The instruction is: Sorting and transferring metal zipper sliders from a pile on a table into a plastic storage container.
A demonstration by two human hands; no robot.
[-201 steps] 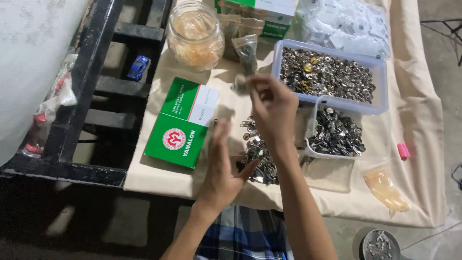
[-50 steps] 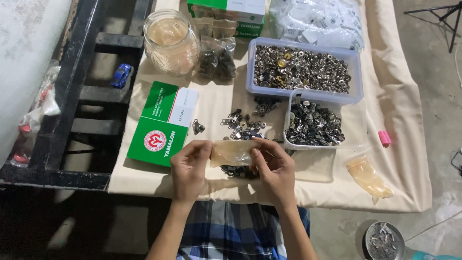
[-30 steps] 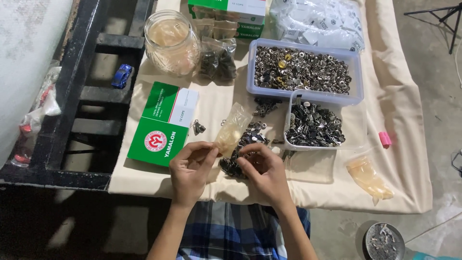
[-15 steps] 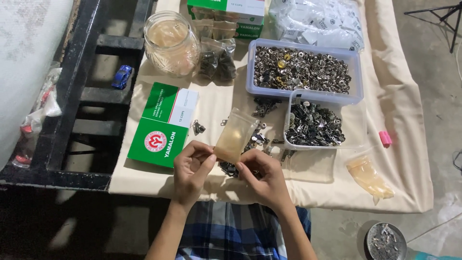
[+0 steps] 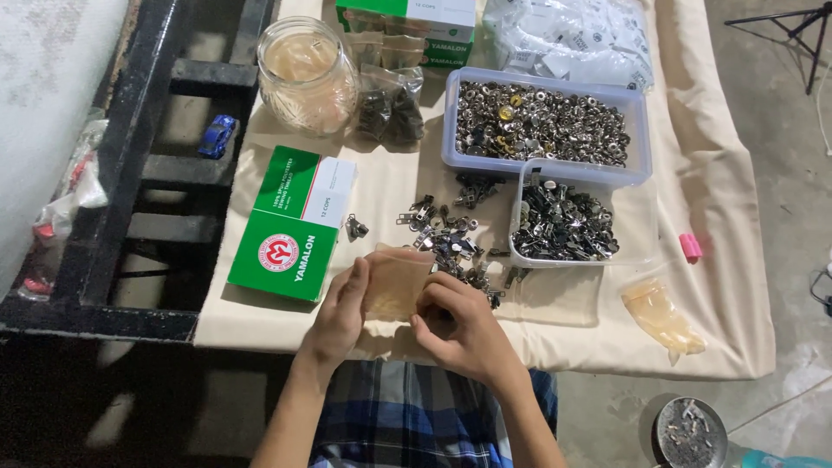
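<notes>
Pinching a small translucent bag [image 5: 396,282] between them, the left hand [image 5: 340,314] and right hand [image 5: 461,328] clamp its two sides just above the worktop [image 5: 555,299], loose metal zipper sliders [image 5: 451,243] lying immediately beyond.

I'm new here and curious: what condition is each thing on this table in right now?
Small plastic bag: held between left hand and right hand.
Glass jar: upright, no lid.
Large tray: full of metal parts.
Small tray: holds zipper sliders.
Green box: closed, flat.

left hand [image 5: 340,314], right hand [image 5: 459,322], both pinching
</notes>
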